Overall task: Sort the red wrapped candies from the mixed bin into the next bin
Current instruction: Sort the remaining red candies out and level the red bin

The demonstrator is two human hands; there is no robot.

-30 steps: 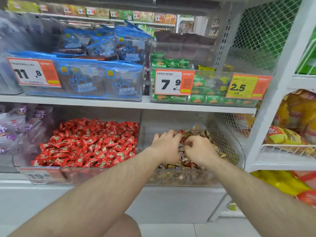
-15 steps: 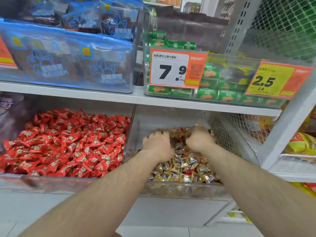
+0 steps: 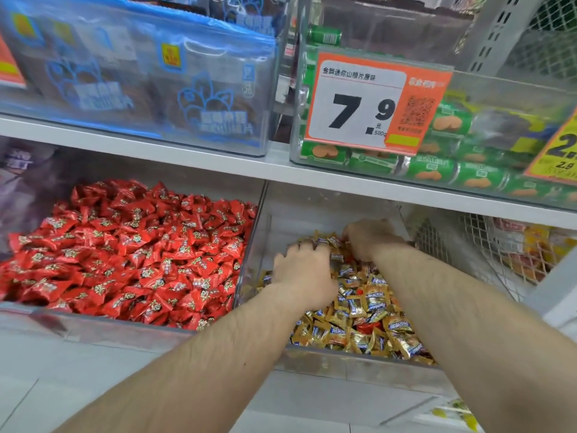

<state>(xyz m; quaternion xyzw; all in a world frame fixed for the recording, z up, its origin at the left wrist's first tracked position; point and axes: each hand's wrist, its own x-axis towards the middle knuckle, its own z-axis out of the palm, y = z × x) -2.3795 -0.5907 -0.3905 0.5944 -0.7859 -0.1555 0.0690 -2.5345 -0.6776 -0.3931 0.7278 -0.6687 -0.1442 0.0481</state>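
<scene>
Both hands are sunk in the gold-wrapped candies of the mixed bin, left hand and right hand apart, grips not discernible; stray red wrapped candies may be buried by raking.

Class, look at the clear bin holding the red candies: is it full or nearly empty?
Full. The red candies are heaped wall to wall in their bin, hiding the bottom.

White-and-orange paper price tag on clear plastic bin w/ green packs: "7.9", "500g". Yellow-orange tag at right edge: "2", rest cut off.
</scene>
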